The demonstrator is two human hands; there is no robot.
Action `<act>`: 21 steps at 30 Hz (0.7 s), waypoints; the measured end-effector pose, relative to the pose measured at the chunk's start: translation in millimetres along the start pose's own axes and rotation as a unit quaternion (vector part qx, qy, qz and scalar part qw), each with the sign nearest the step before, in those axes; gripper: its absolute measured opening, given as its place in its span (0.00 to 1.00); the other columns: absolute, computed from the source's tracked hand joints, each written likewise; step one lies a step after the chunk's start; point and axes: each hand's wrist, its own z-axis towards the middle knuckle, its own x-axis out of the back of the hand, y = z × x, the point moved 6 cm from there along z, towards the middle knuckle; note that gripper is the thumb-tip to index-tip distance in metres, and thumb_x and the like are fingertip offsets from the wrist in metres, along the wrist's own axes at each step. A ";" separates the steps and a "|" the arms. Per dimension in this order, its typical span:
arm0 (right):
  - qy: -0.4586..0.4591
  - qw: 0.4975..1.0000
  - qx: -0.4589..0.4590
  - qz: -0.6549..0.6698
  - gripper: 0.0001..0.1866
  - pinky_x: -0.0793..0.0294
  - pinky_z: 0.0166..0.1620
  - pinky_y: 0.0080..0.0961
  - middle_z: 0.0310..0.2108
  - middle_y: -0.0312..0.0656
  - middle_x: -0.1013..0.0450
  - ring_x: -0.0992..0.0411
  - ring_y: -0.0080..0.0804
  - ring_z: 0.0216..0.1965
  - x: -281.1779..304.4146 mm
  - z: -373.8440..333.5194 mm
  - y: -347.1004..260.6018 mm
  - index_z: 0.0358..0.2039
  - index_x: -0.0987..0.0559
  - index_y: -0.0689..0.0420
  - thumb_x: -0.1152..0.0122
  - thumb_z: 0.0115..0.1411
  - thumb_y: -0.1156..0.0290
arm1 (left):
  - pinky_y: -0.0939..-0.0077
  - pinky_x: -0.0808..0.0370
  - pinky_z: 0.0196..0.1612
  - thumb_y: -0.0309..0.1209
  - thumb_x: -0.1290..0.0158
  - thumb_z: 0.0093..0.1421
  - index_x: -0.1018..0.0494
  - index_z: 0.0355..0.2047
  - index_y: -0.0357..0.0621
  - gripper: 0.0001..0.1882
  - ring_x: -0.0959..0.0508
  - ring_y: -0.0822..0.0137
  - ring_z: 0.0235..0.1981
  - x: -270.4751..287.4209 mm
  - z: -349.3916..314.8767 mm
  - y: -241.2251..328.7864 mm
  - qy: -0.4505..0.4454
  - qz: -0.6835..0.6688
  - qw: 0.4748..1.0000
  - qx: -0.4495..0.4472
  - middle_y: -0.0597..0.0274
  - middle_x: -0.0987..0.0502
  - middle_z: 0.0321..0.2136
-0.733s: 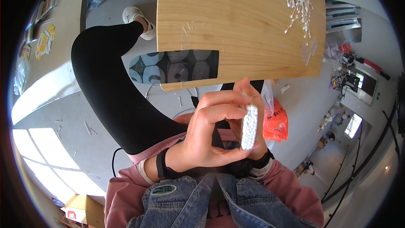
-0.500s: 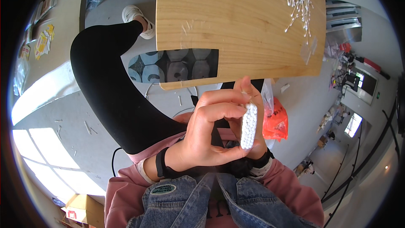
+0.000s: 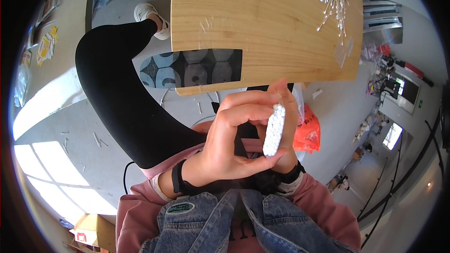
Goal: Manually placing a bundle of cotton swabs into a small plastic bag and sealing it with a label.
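A tight bundle of cotton swabs (image 3: 274, 131) is held up in front of my chest, its white tips packed into a narrow, slightly tilted block. My left hand (image 3: 227, 133) curls round its left side, fingers on the upper part and thumb at the bottom. Behind and to the right, my right hand (image 3: 288, 112) presses against the bundle, its palm and fingers partly hidden by it. The sticks are hidden from this view. Many loose cotton swabs (image 3: 333, 0) lie in a clear plastic bag at the far right of the wooden table (image 3: 267, 28).
Clear film scraps (image 3: 344, 51) lie on the table's right part. A dark patterned panel (image 3: 206, 68) fills the table's near-left cutout. An orange-red plastic bag (image 3: 308, 131) hangs right of my hands. A cardboard box (image 3: 96, 231) stands at lower left, and a few swabs litter the floor.
The bundle has tilted a little, its upper end leaning right, and risen slightly with both hands. Its tips now look flatter and less distinct. Both hands keep hold of it.
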 end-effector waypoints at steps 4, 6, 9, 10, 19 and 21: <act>0.054 0.975 0.172 -0.130 0.19 0.41 0.25 0.13 0.20 0.31 0.34 0.40 0.14 0.21 20.7 8.8 -32.9 0.24 0.32 0.57 0.54 0.68 0.58 | 0.73 0.28 0.41 0.26 0.32 0.44 0.40 0.51 0.36 0.36 0.26 0.64 0.42 5.8 2.8 -7.3 0.020 -0.068 0.995 0.075 0.47 0.31 0.48; 0.058 0.894 0.318 -0.310 0.16 0.39 0.28 0.14 0.22 0.32 0.33 0.38 0.16 0.23 13.5 1.7 -63.3 0.27 0.29 0.60 0.49 0.66 0.60 | 0.74 0.28 0.42 0.22 0.37 0.49 0.39 0.53 0.37 0.32 0.25 0.67 0.39 3.6 12.0 -16.1 -0.016 -0.030 0.987 0.156 0.54 0.27 0.43; -0.044 0.855 0.388 -0.341 0.12 0.37 0.31 0.16 0.27 0.34 0.30 0.36 0.17 0.27 6.1 7.8 -87.2 0.34 0.26 0.63 0.42 0.62 0.65 | 0.76 0.28 0.43 0.20 0.39 0.51 0.35 0.48 0.36 0.25 0.25 0.71 0.39 1.8 23.3 -25.7 -0.103 0.062 0.979 0.167 0.58 0.26 0.40; -0.046 0.856 0.391 -0.334 0.12 0.37 0.31 0.16 0.27 0.34 0.30 0.36 0.17 0.27 2.5 7.1 -90.9 0.34 0.26 0.63 0.42 0.62 0.65 | 0.77 0.29 0.44 0.19 0.40 0.52 0.34 0.46 0.36 0.22 0.25 0.72 0.39 5.4 24.0 -32.2 -0.045 -0.013 0.978 0.202 0.60 0.26 0.39; -0.039 0.937 0.284 -0.197 0.06 0.31 0.29 0.13 0.39 0.41 0.29 0.29 0.22 0.31 15.1 21.6 -78.0 0.35 0.21 0.64 0.40 0.56 0.81 | 0.76 0.28 0.44 0.18 0.39 0.49 0.28 0.43 0.38 0.19 0.25 0.67 0.41 3.6 66.4 -30.8 0.009 0.177 0.980 0.090 0.60 0.25 0.40; 0.007 0.876 0.370 -0.311 0.04 0.30 0.29 0.15 0.37 0.42 0.28 0.28 0.23 0.30 16.5 24.0 -82.2 0.34 0.20 0.62 0.40 0.57 0.80 | 0.75 0.28 0.44 0.19 0.39 0.48 0.26 0.42 0.39 0.18 0.24 0.65 0.41 -1.8 75.8 -22.9 -0.006 0.258 0.966 0.032 0.58 0.24 0.40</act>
